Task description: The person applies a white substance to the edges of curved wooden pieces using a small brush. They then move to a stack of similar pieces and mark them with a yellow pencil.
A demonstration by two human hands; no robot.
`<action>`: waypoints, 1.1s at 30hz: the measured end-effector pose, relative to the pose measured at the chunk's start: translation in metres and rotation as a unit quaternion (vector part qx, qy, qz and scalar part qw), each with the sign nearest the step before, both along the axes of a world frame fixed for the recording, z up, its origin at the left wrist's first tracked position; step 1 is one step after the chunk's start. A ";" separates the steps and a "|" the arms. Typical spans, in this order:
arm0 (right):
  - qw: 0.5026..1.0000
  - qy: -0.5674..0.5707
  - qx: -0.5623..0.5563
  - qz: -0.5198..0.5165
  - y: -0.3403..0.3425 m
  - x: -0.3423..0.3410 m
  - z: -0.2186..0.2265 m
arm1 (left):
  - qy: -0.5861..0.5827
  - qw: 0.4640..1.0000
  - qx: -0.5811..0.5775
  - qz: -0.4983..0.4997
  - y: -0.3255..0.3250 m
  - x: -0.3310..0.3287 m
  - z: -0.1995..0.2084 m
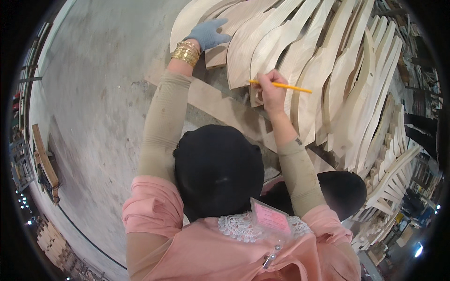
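Pale, curved wooden pieces [274,47] lean side by side in a long row in front of me. My left hand [210,35], in a grey-blue glove, reaches to the row's left end. Its fingers are spread, thumb apart, on or just over the face of a curved piece [236,18]. A yellow pencil [295,87] is pinched in my bare right hand [273,91], lying crosswise over the lower ends of the middle pieces. That hand is beside or against a piece's end; actual contact cannot be made out.
A flat wooden board [225,107] lies on the grey concrete floor [103,103] below the row. My black-clad knees [218,173] are close beneath my arms. More slatted wooden parts [391,180] are at the right. A wooden bar [45,164] lies at far left, near a dark cable.
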State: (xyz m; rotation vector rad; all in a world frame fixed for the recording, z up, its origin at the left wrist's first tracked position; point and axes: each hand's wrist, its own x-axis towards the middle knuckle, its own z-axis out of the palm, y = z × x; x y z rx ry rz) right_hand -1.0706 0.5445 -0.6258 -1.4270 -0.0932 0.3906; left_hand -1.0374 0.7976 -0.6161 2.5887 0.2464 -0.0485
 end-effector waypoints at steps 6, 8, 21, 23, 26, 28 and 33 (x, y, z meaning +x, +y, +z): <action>0.999 -0.038 0.012 0.015 0.034 0.018 0.019 | 0.041 0.993 0.112 -0.023 -0.004 0.006 0.000; 0.999 -0.040 0.009 0.028 0.046 0.022 0.017 | 0.054 0.988 0.141 -0.021 -0.005 0.009 0.001; 0.989 -0.107 -0.078 0.063 0.093 0.016 -0.018 | 0.115 0.976 0.181 -0.036 -0.014 0.006 0.016; 0.983 -0.136 -0.110 0.060 0.094 0.016 -0.020 | 0.102 0.977 0.184 -0.029 -0.013 0.003 0.013; 0.962 -0.184 -0.195 0.053 0.092 0.015 -0.025 | 0.103 0.980 0.171 -0.019 -0.015 0.002 0.009; 0.956 -0.190 -0.211 0.070 0.087 0.013 -0.028 | 0.107 0.980 0.166 -0.011 -0.017 0.002 0.006; 0.956 -0.195 -0.204 0.076 0.084 0.014 -0.036 | 0.097 0.982 0.163 0.010 -0.021 0.002 0.003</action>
